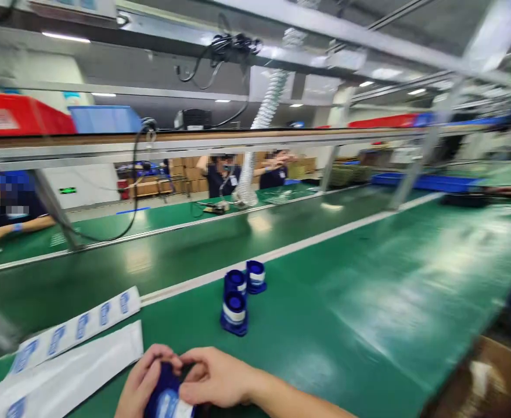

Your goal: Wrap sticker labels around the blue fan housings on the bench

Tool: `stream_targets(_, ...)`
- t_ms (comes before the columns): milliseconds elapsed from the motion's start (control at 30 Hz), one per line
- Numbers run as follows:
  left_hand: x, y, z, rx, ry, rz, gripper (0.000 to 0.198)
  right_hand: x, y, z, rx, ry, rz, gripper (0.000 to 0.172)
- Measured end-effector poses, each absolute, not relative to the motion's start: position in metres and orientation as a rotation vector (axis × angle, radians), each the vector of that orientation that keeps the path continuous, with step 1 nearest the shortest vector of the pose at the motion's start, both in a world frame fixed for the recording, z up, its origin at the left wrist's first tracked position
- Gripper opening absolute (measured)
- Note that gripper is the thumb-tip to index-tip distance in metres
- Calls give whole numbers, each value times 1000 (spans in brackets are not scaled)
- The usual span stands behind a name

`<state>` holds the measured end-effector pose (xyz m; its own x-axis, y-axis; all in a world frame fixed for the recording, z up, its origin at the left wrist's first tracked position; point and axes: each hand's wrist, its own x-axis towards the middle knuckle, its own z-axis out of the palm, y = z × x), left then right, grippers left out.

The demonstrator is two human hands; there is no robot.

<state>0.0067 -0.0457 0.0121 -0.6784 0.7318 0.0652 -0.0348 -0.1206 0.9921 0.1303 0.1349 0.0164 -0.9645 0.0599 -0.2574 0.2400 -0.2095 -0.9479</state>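
Piece in hand was dark blue, with a lighter blue printed patch and a white area low on its near side; bottom edge ran out of frame, so we couldn't see all of it. It (163, 388) sat between both hands, over the near edge of the green surface (308, 313). Left hand (140, 380) was curled around its left side and top. Right hand (216, 376) had fingers bent in, thumb pressed on the white area, pinching the piece from the right. Neither was spread.

Counts: one piece held, three blue parts (234, 313) upright ahead, each with a round top, white band and flared base. Grouped close; we couldn't tell if they touched. Two white strips lay left: upper strip (92, 320) showed five blue prints, lower strip (79, 367) one.
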Motion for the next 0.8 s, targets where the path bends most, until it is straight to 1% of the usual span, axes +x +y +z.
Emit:
stream_targets(100,7,-39,11,622,1406,1900,57,117,128,11,304,1769,-2349,76)
stream_targets(233,3,-36,5,464,1217,1994,61,123,129,10,329,1601,-2444,79)
stream_targets(367,2,-40,-1,369,1155,2088,67,118,127,12,285,1355,-2658,70)
stream_targets(467,4,-43,-8,525,1233,2062,67,111,128,12,236,1150,-2839,59)
stream_targets(533,5,-45,-13,672,1278,2006,66,110,130,10,198,1109,-2871,54)
stream_targets(633,9,-50,-16,749,1321,1929,68,112,130,8,64,1114,-2864,60)
stream_targets(800,13,-54,-3,766,1493,1852,78,117,124,3,-141,1177,-2811,82)
